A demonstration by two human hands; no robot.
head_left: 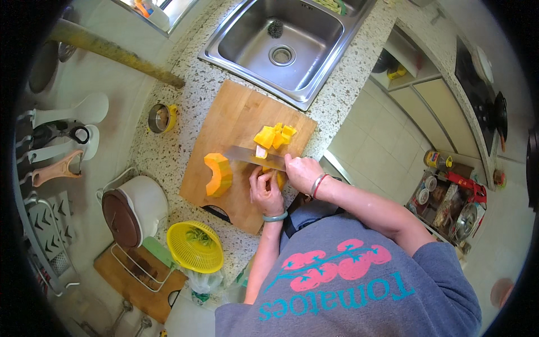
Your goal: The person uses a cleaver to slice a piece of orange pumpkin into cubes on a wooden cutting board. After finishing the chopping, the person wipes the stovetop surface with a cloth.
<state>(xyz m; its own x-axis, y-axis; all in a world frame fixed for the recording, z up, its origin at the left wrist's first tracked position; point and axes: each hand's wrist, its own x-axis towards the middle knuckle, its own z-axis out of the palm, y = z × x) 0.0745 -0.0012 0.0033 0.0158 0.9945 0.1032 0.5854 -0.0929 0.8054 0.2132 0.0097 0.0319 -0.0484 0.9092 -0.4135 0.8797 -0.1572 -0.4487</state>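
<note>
Steel knife (240, 155) here, right hand (303, 173) clenched round its handle, blade running leftward just beyond the left hand (266, 192), curled fingers pinning a pumpkin piece (281, 179) on the cutting board (224, 121)!

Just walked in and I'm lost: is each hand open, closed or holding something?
Left hand: fingers curled against a pumpkin piece; whether it grips it cannot be told.
Right hand: closed, holding a knife.

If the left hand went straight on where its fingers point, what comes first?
Past the pumpkin piece it steadies, the left hand would probably meet the knife blade; depth is unclear.
</note>
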